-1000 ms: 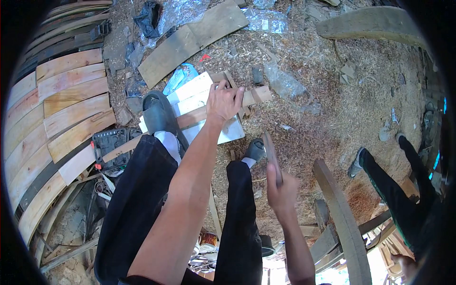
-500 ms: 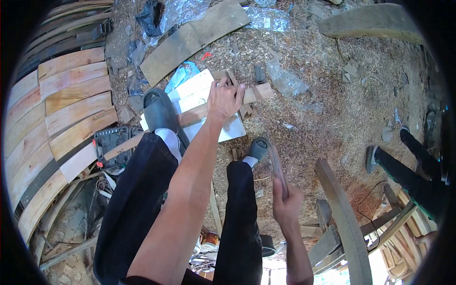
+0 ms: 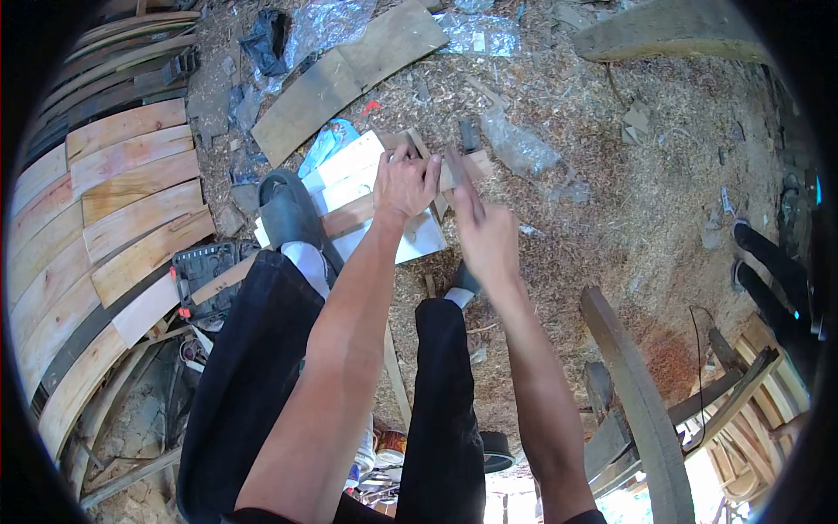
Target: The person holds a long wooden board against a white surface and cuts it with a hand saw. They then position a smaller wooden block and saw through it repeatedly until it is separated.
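A: On the sawdust floor, ahead of the feet: a wood strip [image 3: 349, 212] lies across a white board [image 3: 419, 240]. Position?

B: Strip runs from the power tool [image 3: 205, 271] at lower left up to the right. Its far end lies under the hands. A dark shoe [image 3: 286, 210] stands on it near the middle.

A: Left hand [image 3: 404, 182]?

B: Pressed down on the strip, fingers curled over its far edge. Closed on the strip.

A: Right hand [image 3: 487, 236]?

B: Closed around the handle of a blade [image 3: 456, 166]. The blade is blurred; its tip sits at the strip just beside the left fingers. Cannot tell if it touches the wood.

A: Surroundings?

B: Curved planks [image 3: 122, 201] stacked at left. A long plank [image 3: 349, 74] lies beyond the board, plastic scraps [image 3: 515, 144] near it. Curved beam [image 3: 633, 384] at lower right. Another person's dark legs [image 3: 777, 279] at right edge, well apart.
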The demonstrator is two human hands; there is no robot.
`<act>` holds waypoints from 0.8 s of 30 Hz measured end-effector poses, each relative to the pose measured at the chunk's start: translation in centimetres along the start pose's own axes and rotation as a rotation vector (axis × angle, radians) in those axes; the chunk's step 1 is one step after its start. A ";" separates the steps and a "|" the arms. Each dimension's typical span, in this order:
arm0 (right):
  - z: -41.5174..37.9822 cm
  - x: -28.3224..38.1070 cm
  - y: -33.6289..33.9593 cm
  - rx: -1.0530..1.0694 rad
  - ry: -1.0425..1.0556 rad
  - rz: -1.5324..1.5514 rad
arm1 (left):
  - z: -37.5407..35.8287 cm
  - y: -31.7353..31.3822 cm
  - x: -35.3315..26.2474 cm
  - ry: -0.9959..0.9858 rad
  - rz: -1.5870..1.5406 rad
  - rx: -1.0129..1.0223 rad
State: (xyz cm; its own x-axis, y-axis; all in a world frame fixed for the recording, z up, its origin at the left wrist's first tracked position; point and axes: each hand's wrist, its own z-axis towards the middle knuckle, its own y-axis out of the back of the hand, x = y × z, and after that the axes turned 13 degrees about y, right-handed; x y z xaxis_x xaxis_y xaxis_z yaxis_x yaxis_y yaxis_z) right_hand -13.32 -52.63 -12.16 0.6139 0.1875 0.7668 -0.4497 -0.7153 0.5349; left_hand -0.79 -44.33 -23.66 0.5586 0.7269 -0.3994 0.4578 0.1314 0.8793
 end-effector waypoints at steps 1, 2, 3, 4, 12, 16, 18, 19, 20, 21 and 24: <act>-2.1 0.2 1.0 0.031 0.021 -0.019 | 0.2 0.1 0.1 0.010 0.020 0.014; -4.7 0.6 2.2 0.012 -0.033 0.052 | 0.3 0.3 0.1 0.017 0.009 0.024; -7.7 0.9 3.6 -0.001 -0.091 0.122 | 0.2 0.2 0.3 0.028 0.008 0.024; -10.5 1.2 5.2 0.045 -0.130 0.064 | 0.2 0.0 0.4 0.014 -0.021 -0.006; -7.9 0.5 3.6 -0.001 -0.049 0.046 | 0.2 0.1 0.1 0.009 -0.020 -0.022; 1.2 0.0 -0.8 0.027 -0.021 -0.074 | 0.4 0.2 0.3 -0.007 0.028 -0.037; 2.4 0.5 -0.7 0.064 -0.104 -0.026 | 0.1 0.2 0.2 0.001 -0.006 -0.002; 1.4 0.5 -0.3 0.064 -0.106 -0.028 | -0.2 0.2 0.1 0.001 -0.009 0.001; -0.3 0.6 0.5 0.052 -0.066 -0.022 | -0.1 0.2 -0.1 0.013 -0.001 0.003; -2.2 0.8 1.1 0.039 -0.024 -0.013 | 0.2 0.2 0.0 0.025 0.008 0.003; -10.3 1.3 4.5 0.013 -0.112 0.038 | 0.2 0.3 0.1 0.012 0.009 -0.001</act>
State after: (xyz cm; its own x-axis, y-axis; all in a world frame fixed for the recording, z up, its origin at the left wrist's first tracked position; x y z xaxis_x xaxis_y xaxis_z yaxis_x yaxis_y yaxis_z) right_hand -21.25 -48.71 -5.09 0.6654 0.0841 0.7417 -0.4662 -0.7291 0.5010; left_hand -0.43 -44.40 -23.44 0.5548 0.7358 -0.3882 0.4520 0.1252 0.8832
